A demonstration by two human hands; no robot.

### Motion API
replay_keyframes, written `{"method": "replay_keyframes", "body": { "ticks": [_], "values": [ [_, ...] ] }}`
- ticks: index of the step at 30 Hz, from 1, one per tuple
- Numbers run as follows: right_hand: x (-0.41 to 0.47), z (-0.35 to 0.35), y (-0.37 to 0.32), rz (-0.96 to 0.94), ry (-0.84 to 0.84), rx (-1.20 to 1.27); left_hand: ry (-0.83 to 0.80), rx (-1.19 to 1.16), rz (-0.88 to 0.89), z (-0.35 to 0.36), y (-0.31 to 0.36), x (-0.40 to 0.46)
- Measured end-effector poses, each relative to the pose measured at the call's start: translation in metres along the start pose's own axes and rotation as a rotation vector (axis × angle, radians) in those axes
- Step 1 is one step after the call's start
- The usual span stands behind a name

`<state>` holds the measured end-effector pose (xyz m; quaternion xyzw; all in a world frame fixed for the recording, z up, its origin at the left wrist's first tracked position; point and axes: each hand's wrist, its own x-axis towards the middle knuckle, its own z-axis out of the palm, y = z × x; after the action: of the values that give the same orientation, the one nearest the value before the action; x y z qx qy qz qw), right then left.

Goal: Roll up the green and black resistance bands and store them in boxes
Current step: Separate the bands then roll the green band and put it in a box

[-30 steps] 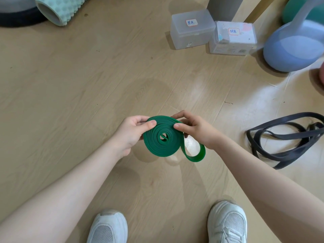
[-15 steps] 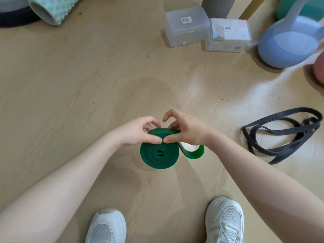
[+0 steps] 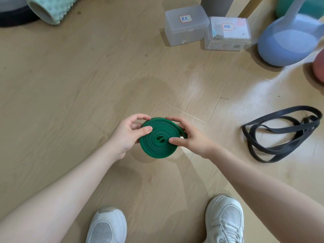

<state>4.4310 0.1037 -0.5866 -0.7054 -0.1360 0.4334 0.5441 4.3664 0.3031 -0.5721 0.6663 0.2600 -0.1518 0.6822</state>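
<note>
The green resistance band point(image 3: 158, 145) is a flat tight coil held between both hands above the wooden floor. My left hand point(image 3: 128, 135) grips its left edge, thumb on top. My right hand point(image 3: 190, 139) holds the right edge, thumb pressing near the coil's centre, and covers the band's last end. The black resistance band point(image 3: 280, 134) lies loose and tangled on the floor to the right. Two translucent lidded boxes stand shut at the far side: one point(image 3: 185, 25) on the left with a label, another point(image 3: 228, 34) right beside it with a label.
A blue kettlebell point(image 3: 287, 44) stands right of the boxes, with a reddish ball point(image 3: 319, 67) at the frame edge. A mint foam roller point(image 3: 52, 7) lies at the far left. My two white shoes point(image 3: 108, 225) point(image 3: 225, 220) are at the bottom.
The loose green loop that hung at the coil's right has been wound in; the coil is now nearly whole and faces up between my hands.
</note>
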Motion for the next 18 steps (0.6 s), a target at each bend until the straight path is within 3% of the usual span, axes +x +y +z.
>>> {"method": "replay_keyframes", "body": {
  "ticks": [3,6,11,18],
  "values": [
    [0.002,0.006,-0.002,0.004,0.044,-0.013,0.032,-0.090,-0.024,0.002,-0.006,-0.002],
    [0.004,0.001,-0.006,-0.008,-0.003,-0.049,-0.099,-0.034,-0.073,-0.003,-0.007,-0.004],
    [0.012,-0.007,-0.020,-0.030,-0.131,-0.349,-0.197,0.493,-0.075,-0.012,0.004,0.006],
    [0.011,-0.005,-0.019,-0.033,-0.144,-0.379,-0.269,0.360,0.069,0.001,0.003,0.003]
  ]
}}
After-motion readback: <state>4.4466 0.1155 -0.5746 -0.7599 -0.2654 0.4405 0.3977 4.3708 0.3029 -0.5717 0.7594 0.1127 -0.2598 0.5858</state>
